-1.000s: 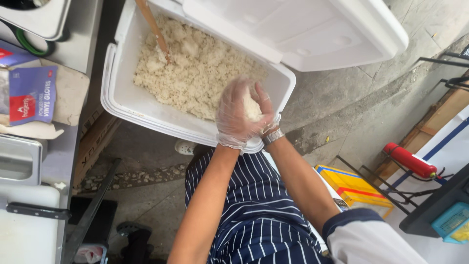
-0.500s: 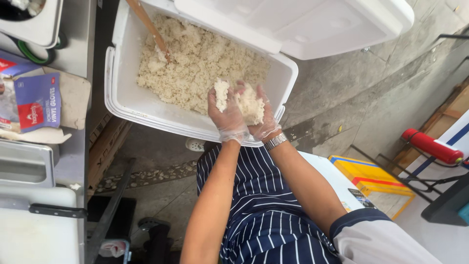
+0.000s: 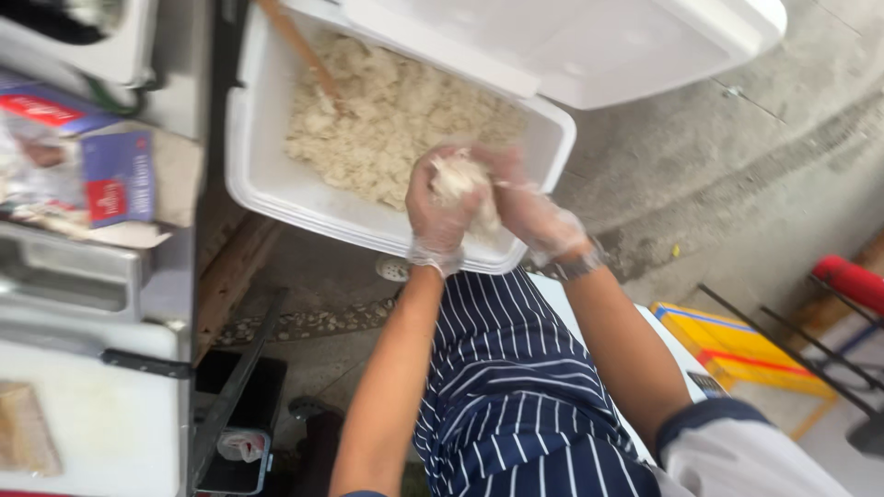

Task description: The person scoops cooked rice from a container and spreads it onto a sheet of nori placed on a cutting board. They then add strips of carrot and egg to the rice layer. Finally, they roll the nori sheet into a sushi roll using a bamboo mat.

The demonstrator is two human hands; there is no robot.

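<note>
Both gloved hands, left hand (image 3: 440, 216) and right hand (image 3: 534, 213), close together around a lump of cooked rice (image 3: 459, 175), pressed between the palms. They hover over the near rim of the white foam cooler (image 3: 267, 198), seemingly half full of rice, where a wooden paddle (image 3: 299, 51) stands.

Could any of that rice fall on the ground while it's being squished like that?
Maybe. The gloved left hand and gloved right hand press the white rice lump right above the near rim of the white foam cooler box, so loose grains could drop onto the grey concrete floor or the navy striped apron. The wooden paddle handle leans in the rice and might slide.
</note>
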